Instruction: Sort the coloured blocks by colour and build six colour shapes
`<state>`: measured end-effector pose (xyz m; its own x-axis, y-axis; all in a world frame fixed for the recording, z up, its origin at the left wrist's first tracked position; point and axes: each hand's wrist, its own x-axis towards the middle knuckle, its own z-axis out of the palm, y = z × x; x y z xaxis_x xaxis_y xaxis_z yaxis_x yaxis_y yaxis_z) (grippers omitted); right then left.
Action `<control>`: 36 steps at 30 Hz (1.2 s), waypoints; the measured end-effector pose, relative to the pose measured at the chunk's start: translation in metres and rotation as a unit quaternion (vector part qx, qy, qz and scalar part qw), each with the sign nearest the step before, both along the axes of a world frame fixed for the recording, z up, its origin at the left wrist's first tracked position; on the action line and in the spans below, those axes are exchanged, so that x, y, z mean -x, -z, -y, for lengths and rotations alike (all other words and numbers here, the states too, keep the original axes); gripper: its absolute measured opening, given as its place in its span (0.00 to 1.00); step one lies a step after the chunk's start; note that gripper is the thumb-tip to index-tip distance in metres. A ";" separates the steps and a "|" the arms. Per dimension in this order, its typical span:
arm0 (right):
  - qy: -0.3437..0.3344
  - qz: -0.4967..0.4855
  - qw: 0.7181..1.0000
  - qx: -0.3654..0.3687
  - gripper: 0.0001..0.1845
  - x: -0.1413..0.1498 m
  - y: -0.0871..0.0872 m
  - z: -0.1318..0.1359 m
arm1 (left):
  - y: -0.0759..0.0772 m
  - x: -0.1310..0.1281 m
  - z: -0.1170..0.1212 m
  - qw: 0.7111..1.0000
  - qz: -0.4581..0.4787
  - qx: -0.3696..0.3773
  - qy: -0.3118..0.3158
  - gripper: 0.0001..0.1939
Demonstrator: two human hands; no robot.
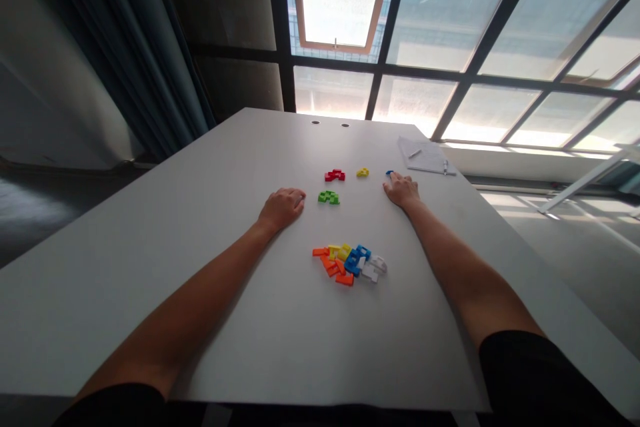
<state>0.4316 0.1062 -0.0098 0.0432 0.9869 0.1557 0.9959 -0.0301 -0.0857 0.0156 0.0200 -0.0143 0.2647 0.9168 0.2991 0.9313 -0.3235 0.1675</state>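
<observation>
My right hand reaches out over the right side of the white table, its fingertips closed on a small blue plastic piece, mostly hidden by the fingers. To its left lie a yellow piece and a cluster of red pieces. Green pieces sit in front of the red ones. Just left of the green pieces, my left hand rests on the tabletop with loosely bent fingers and nothing visible in it. Nearer to me is a mixed pile of orange, yellow, blue and white pieces.
The white table has two round cable holes near its far edge. Papers with pens on them lie at the right edge. Large windows stand behind, a dark curtain at left, and a white metal frame at right.
</observation>
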 end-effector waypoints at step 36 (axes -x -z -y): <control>-0.368 -0.198 0.904 -0.091 0.12 -0.015 0.008 0.118 | 0.002 0.002 -0.002 1.000 0.009 -0.003 0.011 0.18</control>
